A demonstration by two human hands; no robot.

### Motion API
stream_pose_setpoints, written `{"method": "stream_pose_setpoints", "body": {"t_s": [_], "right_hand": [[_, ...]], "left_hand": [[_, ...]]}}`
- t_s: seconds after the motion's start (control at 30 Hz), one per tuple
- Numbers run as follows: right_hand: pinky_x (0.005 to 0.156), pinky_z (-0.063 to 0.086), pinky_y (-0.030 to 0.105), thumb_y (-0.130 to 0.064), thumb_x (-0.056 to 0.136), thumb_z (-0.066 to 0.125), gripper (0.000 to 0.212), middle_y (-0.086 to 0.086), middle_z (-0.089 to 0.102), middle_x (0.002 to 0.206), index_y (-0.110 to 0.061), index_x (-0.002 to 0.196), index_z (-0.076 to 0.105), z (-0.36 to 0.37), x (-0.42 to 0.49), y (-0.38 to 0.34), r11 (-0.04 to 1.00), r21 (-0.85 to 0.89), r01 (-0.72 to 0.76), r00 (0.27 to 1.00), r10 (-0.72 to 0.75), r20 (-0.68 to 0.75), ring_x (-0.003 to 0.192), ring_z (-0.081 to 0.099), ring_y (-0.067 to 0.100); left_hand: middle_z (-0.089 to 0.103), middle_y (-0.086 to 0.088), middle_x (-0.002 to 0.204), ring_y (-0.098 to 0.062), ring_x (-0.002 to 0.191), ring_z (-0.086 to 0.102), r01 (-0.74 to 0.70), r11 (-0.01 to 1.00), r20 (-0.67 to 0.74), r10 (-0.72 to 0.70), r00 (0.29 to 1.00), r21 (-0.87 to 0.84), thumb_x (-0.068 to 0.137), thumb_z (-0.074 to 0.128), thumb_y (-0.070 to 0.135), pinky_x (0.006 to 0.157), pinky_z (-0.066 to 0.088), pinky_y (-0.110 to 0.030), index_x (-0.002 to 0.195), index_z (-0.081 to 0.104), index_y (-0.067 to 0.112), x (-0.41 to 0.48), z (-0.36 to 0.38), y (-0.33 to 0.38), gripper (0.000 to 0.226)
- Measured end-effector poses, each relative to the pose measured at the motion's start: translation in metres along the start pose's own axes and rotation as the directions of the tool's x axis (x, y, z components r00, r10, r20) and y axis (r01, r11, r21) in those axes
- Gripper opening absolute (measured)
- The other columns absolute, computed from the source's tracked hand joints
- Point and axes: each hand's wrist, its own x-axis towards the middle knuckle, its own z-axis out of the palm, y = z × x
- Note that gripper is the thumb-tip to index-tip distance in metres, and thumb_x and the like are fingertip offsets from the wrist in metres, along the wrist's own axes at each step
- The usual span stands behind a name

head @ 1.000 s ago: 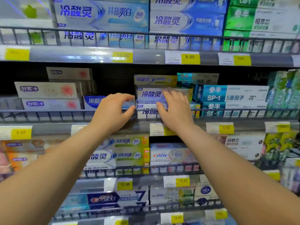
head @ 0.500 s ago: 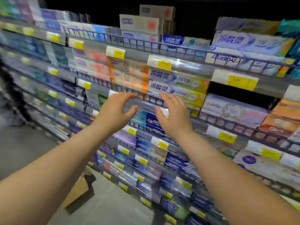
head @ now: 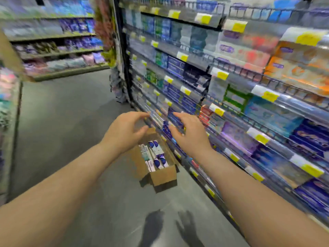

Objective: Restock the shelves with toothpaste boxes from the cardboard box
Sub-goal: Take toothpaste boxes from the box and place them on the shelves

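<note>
Both hands, left hand [head: 122, 132] and right hand [head: 188, 134], reach with loose, empty fingers (holding nothing) toward the cardboard box [head: 160, 164] of toothpaste boxes [head: 154, 154] on the floor [head: 71, 122] beside the shelves [head: 231, 107], likely to grab more

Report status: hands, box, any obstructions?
Left hand and right hand both open, empty, held apart above the cardboard box. Box on floor beside the shelves, open, toothpaste boxes inside. Nothing blocking the reach.
</note>
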Motion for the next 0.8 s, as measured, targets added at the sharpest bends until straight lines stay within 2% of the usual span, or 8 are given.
{"method": "stream_pose_setpoints", "body": {"t_s": [0.17,0.3,0.47,0.63,0.8], "right_hand": [[0.106,0.036,0.035,-0.033,0.091,0.056,0.045,-0.001,0.057,0.13,-0.016,0.132,0.051,0.076,0.041,-0.061,0.997,0.076,-0.033,0.996,0.027,0.081,0.124,0.046,0.018],[0.104,0.036,0.031,-0.034,0.093,0.053,0.044,-0.004,0.055,0.132,-0.018,0.133,0.049,0.114,0.083,-0.07,0.992,0.103,-0.072,0.989,0.057,0.138,0.123,0.046,0.013],[0.098,0.038,0.03,-0.034,0.092,0.055,0.044,-0.002,0.056,0.128,-0.018,0.132,0.05,0.161,0.156,-0.047,0.981,0.135,-0.137,0.98,0.114,0.161,0.117,0.049,0.015],[0.094,0.04,0.031,-0.035,0.092,0.054,0.043,0.0,0.057,0.126,-0.017,0.131,0.05,0.2,0.252,-0.008,0.96,0.167,-0.226,0.963,0.193,0.189,0.114,0.051,0.017],[0.099,0.045,0.037,-0.035,0.092,0.056,0.043,0.001,0.058,0.127,-0.017,0.13,0.052,0.222,0.335,0.024,0.931,0.196,-0.307,0.94,0.266,0.213,0.117,0.053,0.017]], "left_hand": [[0.063,0.001,0.12,-0.019,0.108,0.057,0.099,0.995,0.026,-0.099,0.995,0.023,0.087,0.062,0.024,0.094,0.039,-0.03,0.124,0.058,0.02,-0.006,-0.037,-0.101,0.038],[0.063,0.002,0.12,-0.018,0.106,0.057,0.148,0.989,0.052,-0.148,0.988,0.004,0.087,0.061,0.024,0.093,0.039,-0.028,0.124,0.058,0.021,0.012,-0.039,-0.154,0.038],[0.063,0.0,0.118,-0.018,0.103,0.057,0.179,0.984,0.098,-0.177,0.979,-0.011,0.087,0.062,0.022,0.09,0.038,-0.026,0.125,0.057,0.02,0.068,-0.013,-0.21,0.038],[0.063,-0.001,0.117,-0.018,0.1,0.058,0.181,0.983,0.126,-0.18,0.976,0.001,0.086,0.063,0.022,0.089,0.039,-0.026,0.125,0.057,0.02,0.165,0.015,-0.259,0.039],[0.062,0.002,0.117,-0.016,0.101,0.058,0.178,0.984,0.155,-0.176,0.972,-0.005,0.087,0.061,0.027,0.09,0.042,-0.029,0.127,0.055,0.025,0.257,0.033,-0.296,0.041]]}}
